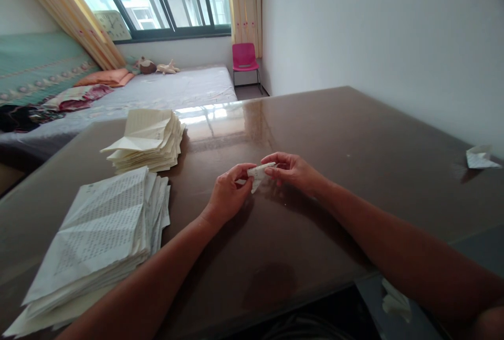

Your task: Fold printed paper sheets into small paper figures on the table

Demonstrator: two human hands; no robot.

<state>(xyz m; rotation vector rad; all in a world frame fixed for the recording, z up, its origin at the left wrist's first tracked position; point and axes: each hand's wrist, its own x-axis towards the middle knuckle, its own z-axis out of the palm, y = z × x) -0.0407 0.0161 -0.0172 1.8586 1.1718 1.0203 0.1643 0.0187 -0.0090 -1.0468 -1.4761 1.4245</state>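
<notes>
1. At the lower left of the frame we see a thick stack of printed sheets (102, 235). It is creased with fold lines and lies on the glossy brown surface (334, 135), close to its near edge.
2. Just behind it, toward the upper left, we find a pile of folded sheets (147, 140) whose top sheet is turned into flaps. The two lie near each other, but we cannot tell whether they touch.
3. Beyond the far edge of the surface, in the upper left, we make out a bed (189, 88) with a pale cover.
4. Near the centre we come to the left hand (228, 193). Its thumb and forefinger are pinched on the left end of a small folded paper (260, 173).
5. The small folded paper sits between the two hands in the middle of the frame, well to the right of both paper heaps. We cannot tell whether its lower tip touches the surface.
6. Just right of it, the right hand (293, 171) has its fingertips closed on the paper's other end. The two hands nearly meet, with only the paper between them.
7. At the far right edge we see another folded piece (480, 157) lying alone on the surface, well apart from the hands.
</notes>
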